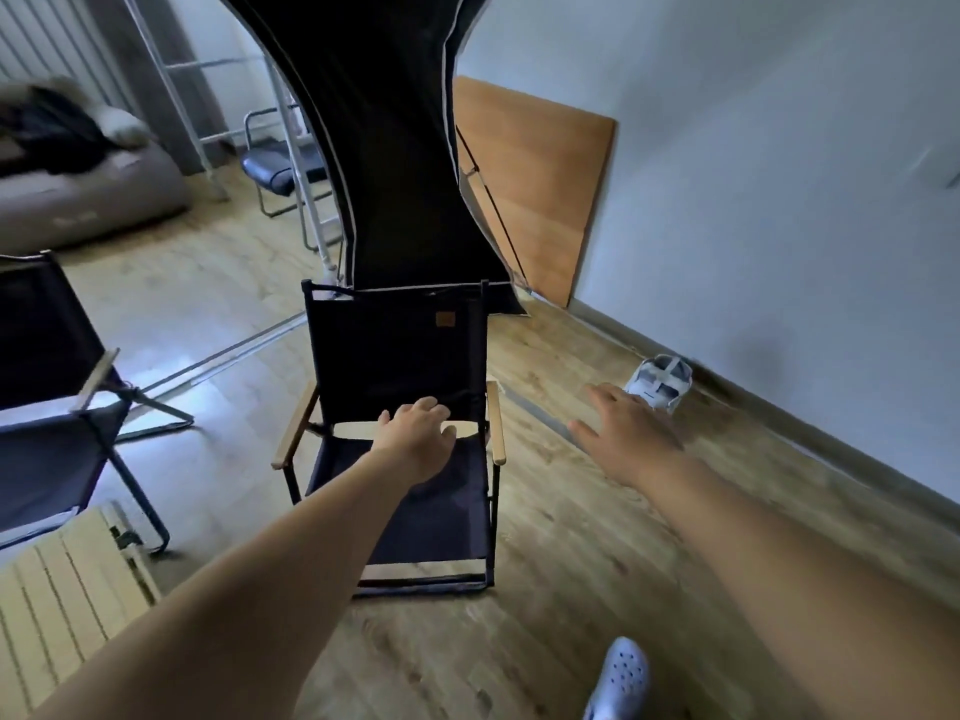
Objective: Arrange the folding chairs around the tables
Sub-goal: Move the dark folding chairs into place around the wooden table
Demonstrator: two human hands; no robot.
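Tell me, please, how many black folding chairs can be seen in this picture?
2. One chair stands in the middle, under the left hand. Another chair is at the left edge, partly cut off. More may be out of view.

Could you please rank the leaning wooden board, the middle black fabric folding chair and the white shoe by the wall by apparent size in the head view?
Largest to smallest:
1. Leaning wooden board
2. Middle black fabric folding chair, close to the board
3. White shoe

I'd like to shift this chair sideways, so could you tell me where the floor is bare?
Bare floor lies right of the middle chair, up to the wall, apart from a shoe. A narrower strip separates it from the left chair. Crowded spots: the slatted table lower left, the tent behind.
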